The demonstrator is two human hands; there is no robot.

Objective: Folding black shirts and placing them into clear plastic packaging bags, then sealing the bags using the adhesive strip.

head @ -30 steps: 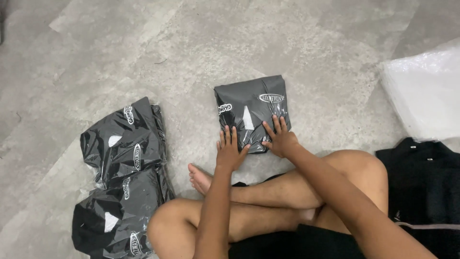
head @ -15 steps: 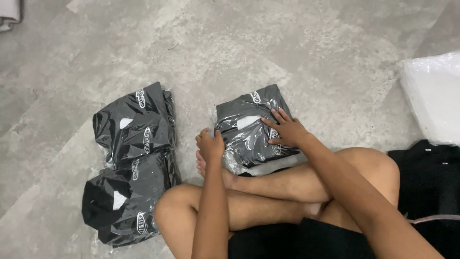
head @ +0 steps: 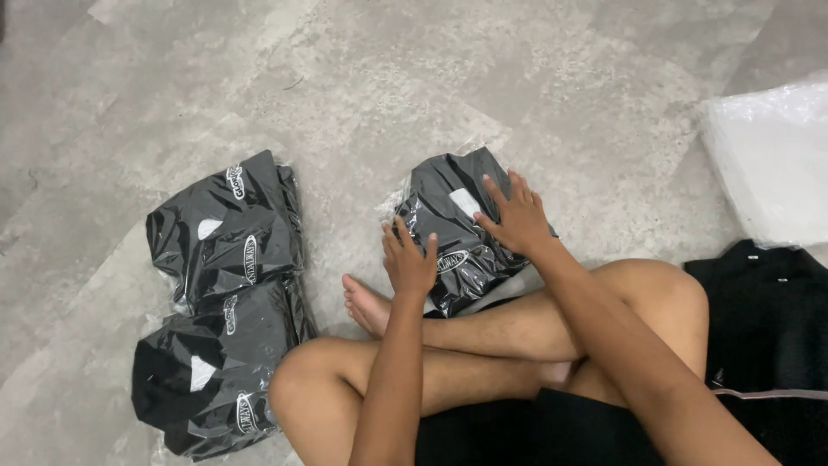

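Observation:
A folded black garment in a clear plastic bag (head: 448,216) lies on the grey floor just in front of my crossed legs. My right hand (head: 516,214) presses flat on its right side, fingers spread. My left hand (head: 409,257) rests on the bag's left edge with fingers curled over it. My bare foot (head: 366,304) sits just left of the bag's near corner.
Two more bagged black garments lie at the left, one farther (head: 226,229) and one nearer (head: 211,371), overlapping. A stack of clear plastic bags (head: 768,164) sits at the far right. Loose black clothing (head: 768,328) lies beside my right knee. Grey stone floor (head: 362,86) stretches ahead.
The bagged garment has been turned and drawn closer to my legs. My right hand moved from its near edge to on top; my left hand shifted to its left edge.

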